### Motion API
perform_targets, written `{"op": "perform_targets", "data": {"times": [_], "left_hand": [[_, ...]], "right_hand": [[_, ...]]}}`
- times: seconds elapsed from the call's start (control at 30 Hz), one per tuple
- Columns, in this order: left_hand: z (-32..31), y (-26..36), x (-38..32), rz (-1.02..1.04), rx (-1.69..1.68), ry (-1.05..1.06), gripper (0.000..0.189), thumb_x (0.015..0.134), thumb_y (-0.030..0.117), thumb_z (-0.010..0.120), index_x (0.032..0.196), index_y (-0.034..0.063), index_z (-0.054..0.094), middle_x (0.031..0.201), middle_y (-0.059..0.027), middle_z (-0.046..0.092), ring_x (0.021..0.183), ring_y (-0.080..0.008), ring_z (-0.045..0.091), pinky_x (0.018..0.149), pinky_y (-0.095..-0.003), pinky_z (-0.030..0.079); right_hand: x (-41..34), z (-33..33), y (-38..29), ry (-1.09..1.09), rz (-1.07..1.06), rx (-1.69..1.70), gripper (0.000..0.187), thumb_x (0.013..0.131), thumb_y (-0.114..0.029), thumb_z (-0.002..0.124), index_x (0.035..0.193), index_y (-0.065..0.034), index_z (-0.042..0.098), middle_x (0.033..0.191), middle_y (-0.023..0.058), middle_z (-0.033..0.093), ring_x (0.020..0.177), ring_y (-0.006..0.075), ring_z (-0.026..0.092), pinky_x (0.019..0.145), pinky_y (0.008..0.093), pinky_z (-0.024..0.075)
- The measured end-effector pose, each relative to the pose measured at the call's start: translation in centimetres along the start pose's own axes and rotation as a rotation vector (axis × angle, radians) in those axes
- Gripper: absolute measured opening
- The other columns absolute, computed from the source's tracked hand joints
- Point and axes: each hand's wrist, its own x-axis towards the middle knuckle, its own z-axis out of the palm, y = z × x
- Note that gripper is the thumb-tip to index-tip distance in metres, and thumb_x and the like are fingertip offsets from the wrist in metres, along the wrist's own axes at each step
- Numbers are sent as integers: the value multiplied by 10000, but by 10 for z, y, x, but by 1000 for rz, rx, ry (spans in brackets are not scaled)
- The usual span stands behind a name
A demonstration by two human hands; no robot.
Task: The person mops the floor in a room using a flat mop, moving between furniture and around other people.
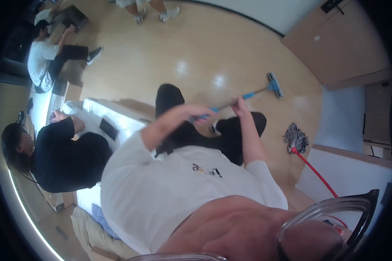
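My left hand (201, 113) is closed around the blue grip near the rear end of a long-handled floor tool. My right hand (239, 107) holds the same pole farther forward, just behind its front blue collar (248, 96). The tool's blue head (274, 85), with a pale strip along one edge, looks like a squeegee or sponge mop. It is at the wooden floor (199, 55), ahead and to the right; contact cannot be told. My knees are bent in dark trousers, on either side of the pole.
A string mop (295, 137) with a red handle (317, 173) lies at the right, near white panels and a large cardboard-coloured box (333, 49). At left a person in black (72, 156) sits beside a white-covered surface (107, 111). Other people are farther off at upper left and top.
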Motion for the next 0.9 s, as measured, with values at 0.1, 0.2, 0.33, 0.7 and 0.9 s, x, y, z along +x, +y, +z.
{"op": "perform_targets", "data": {"times": [0.1,0.2,0.33,0.7,0.9], "left_hand": [[-31,-7,-148,45,505,346,252,943,247,620,1086,41,605,721,1,572,498,-55,499,424,-223,396],[-75,-100,-301,68,996,805,292,831,195,694,1035,-12,657,788,-118,647,703,-226,620,636,-380,488],[60,-96,-420,-96,841,1237,213,754,47,745,946,-6,668,712,-78,623,656,-147,583,612,-305,474],[-47,-88,-269,57,890,1133,412,694,211,830,1034,16,703,755,-54,632,689,-157,585,694,-303,487],[22,-79,-5,185,293,612,262,884,236,695,1031,30,627,611,-1,517,444,-72,450,389,-245,330]], "right_hand": [[4,70,62,-19,334,-66,217,923,-151,550,1101,-37,599,971,100,600,887,209,583,803,334,509],[-32,198,184,-222,642,444,116,858,-31,578,952,38,578,951,139,596,878,246,608,802,327,548],[-150,321,243,-243,982,424,71,892,-34,515,885,36,523,909,167,592,873,278,620,776,360,558],[-60,231,162,73,387,293,153,917,-118,488,842,-5,559,786,150,609,725,268,640,687,367,585],[23,45,60,428,27,-61,141,960,-185,495,1037,-74,533,820,119,569,738,256,557,631,463,461]]}}
